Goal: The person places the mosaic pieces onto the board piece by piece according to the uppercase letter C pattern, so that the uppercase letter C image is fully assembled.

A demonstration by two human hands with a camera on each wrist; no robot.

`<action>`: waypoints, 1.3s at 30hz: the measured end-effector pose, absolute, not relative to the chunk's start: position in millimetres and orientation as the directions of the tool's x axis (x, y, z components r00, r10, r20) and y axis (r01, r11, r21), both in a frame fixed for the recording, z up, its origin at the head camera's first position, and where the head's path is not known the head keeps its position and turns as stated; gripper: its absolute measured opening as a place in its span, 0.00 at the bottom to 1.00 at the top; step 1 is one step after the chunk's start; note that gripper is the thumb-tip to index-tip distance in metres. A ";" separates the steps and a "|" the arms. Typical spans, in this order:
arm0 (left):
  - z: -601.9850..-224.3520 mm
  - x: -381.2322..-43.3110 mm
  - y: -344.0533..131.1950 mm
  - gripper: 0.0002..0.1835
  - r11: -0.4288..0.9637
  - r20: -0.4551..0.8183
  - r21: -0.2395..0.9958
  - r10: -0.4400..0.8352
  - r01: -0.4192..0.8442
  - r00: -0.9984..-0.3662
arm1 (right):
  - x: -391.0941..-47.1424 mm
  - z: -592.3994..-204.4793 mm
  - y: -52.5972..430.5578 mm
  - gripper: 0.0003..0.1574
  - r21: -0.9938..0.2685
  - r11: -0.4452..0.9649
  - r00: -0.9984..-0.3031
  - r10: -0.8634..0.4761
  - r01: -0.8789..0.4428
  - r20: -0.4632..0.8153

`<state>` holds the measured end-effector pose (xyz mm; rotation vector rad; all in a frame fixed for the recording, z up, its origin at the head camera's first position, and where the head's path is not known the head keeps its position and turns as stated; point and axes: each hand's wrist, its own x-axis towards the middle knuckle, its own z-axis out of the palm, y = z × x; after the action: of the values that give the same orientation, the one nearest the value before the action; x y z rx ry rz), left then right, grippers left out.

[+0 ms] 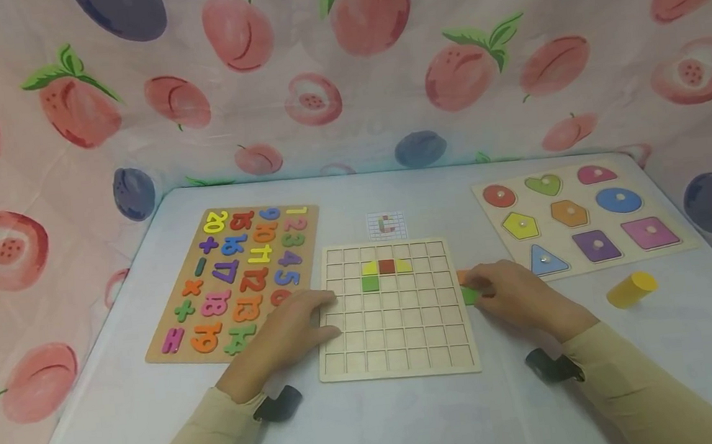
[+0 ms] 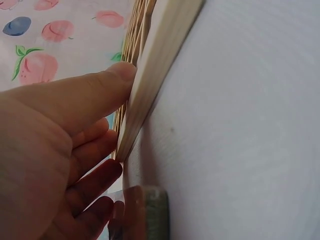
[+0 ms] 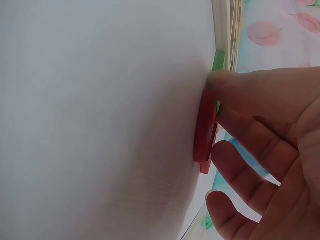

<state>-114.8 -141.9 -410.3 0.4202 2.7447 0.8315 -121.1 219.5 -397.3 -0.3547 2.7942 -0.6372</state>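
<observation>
The wooden grid board (image 1: 394,319) lies in the middle of the table. In its upper cells sit a red square (image 1: 387,267), yellow pieces (image 1: 403,266) on either side, and a green square (image 1: 370,283). My left hand (image 1: 295,324) rests at the board's left edge, thumb and fingers spread, the thumb touching its side in the left wrist view. My right hand (image 1: 507,293) is at the right edge, thumb and fingers bent over small loose tiles: green (image 1: 470,296), orange (image 1: 462,278) and red (image 3: 204,127). I cannot tell whether it pinches one.
A number board (image 1: 172,306) with coloured numerals and signs lies left, partly under my left hand. At the right is a shape-knob board (image 1: 567,250), with a yellow cylinder (image 1: 632,290) before it. A small pattern card (image 1: 386,226) lies beyond the grid. Fruit-print cloth (image 1: 378,125) hangs behind.
</observation>
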 end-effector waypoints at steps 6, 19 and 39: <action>-409.8 -114.7 -142.5 0.30 0.789 -0.153 0.583 0.340 0.193 -0.928 | -122.4 -398.9 220.0 0.22 -0.451 0.874 -0.937 -0.293 -0.182 -0.189; -410.3 -115.9 -143.3 0.30 0.789 -0.152 0.582 0.344 0.198 -0.926 | -124.8 -387.8 220.9 0.24 -0.470 0.858 -0.942 -0.303 -0.206 -0.140; -411.4 -115.9 -142.8 0.30 0.794 -0.136 0.568 0.349 0.216 -0.927 | -129.4 -387.0 183.3 0.20 -0.534 0.809 -0.930 -0.352 -0.248 -0.102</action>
<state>-115.9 -142.8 -411.4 0.4399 2.7501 0.8295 -129.4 183.3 -387.0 -0.4690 2.7985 -0.7862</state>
